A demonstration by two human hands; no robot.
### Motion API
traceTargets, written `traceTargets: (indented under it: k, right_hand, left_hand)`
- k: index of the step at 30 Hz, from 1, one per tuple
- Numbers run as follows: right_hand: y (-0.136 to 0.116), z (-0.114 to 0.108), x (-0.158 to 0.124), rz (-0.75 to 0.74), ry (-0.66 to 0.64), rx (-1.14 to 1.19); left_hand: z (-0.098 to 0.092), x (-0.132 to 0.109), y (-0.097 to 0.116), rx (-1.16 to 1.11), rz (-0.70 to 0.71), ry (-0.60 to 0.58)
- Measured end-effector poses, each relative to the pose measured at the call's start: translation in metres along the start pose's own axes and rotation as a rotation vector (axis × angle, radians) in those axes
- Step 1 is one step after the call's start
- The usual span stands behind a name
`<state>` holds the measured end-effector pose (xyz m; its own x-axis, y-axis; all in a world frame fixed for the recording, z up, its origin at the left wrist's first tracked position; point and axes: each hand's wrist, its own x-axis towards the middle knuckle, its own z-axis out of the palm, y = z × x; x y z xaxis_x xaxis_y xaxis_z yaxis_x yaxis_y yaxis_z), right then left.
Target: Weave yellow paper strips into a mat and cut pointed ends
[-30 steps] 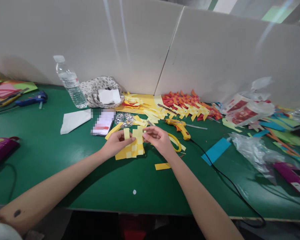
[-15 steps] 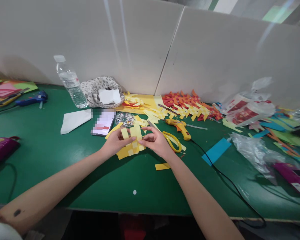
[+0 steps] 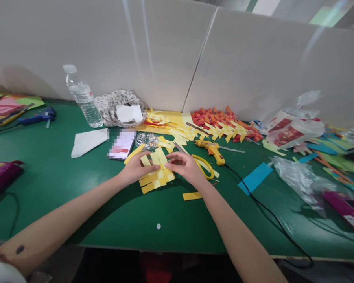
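Observation:
Between my two hands is a woven piece of yellow paper strips, light strips crossing darker ones, held just above the green table. My left hand pinches its left side, thumb lying on top. The right edge is gripped by my right hand between thumb and fingers. Yellow-handled scissors lie beside and partly under my right hand, blades pointing away. Close to my right wrist rests a loose yellow strip. A clear dish of googly eyes sits just beyond my hands.
A yellow glue gun with a black cord lies to the right. Finished red and yellow woven pieces line the wall. On the left are a phone, a napkin and a water bottle. A blue strip and plastic bag lie right.
The woven paper has tilted and come slightly lower, turning more of its face toward me. Both hands have shifted only a little and keep hold of it.

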<state>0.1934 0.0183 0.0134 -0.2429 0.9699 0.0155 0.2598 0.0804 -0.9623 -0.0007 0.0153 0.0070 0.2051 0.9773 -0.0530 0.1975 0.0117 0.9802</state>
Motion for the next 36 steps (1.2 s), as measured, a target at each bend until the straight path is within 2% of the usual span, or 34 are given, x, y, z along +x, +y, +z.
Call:
traceTargets:
  k: [4,11,18,25,32,36]
  right_hand:
    - [0.0017,0.0020,0.0006,0.005,-0.018,-0.014]
    - [0.0044,0.0020,0.0009,0.014,-0.026,0.017]
    - [0.0056,0.0029,-0.0016,0.067,-0.208,0.027]
    - [0.0064,0.0034,-0.0014,0.036,-0.143,0.032]
    - [0.0015,0.0027,-0.0013,-0.014,-0.169,0.045]
    - [0.0034,0.0024,-0.0005,-0.021,-0.140,0.012]
  left_hand:
    - [0.0014,-0.0009,-0.0011,0.017,-0.044,-0.084]
    - [0.0004,0.0005,-0.0023,0.117,-0.021,-0.051]
    - [-0.0002,0.0018,-0.0073,0.123,0.030,-0.111]
    - [0.0015,0.0005,-0.0055,0.140,0.038,-0.121]
    - [-0.0005,0.0013,-0.0048,0.084,0.023,-0.145]
    - [-0.0015,0.0020,-0.0070,0.033,0.018,-0.179]
